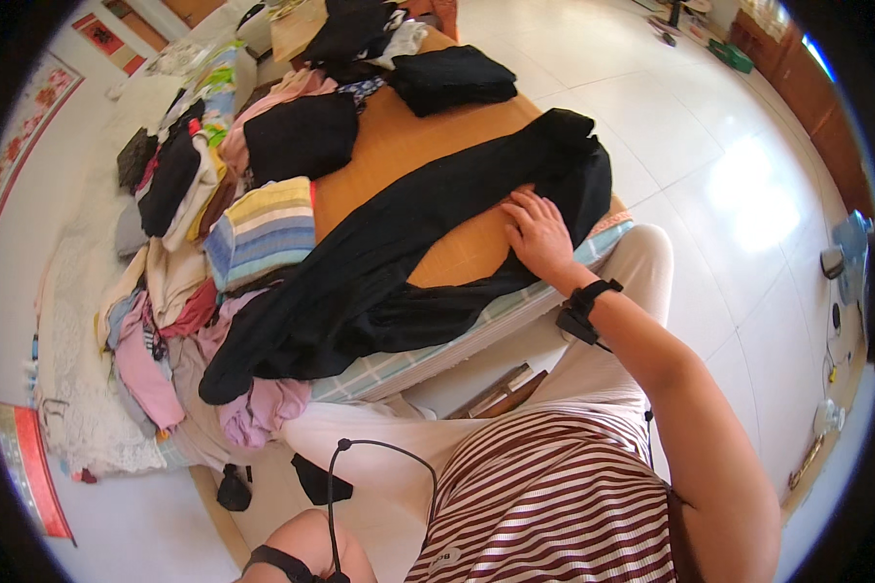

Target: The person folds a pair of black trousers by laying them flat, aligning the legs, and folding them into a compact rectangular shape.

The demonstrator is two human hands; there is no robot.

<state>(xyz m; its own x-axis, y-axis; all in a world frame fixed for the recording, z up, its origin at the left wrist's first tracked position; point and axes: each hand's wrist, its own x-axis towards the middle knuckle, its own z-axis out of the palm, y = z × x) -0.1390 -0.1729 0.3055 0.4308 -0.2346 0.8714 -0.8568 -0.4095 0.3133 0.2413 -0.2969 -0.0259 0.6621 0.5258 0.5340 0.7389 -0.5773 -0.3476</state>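
A black garment, apparently trousers [408, 197], lies spread and bent across the wooden board [452, 259] and over the bed's edge before me. My right hand [539, 233] rests palm down on the board's bare patch between two parts of the black cloth, its fingertips touching or close to the cloth and gripping nothing visible. A black strap with a small device is round that wrist. Low in the picture, a strapped part of my left hand or wrist [306, 535] shows at the edge; its fingers cannot be made out.
A folded striped cloth [266, 237] and folded black garments [299, 138] [452, 76] lie beyond and left of the trousers. A heap of mixed clothes [182, 291] covers the left side. A black cable [386, 443] loops before my striped top. Pale floor tiles [700, 146] lie right.
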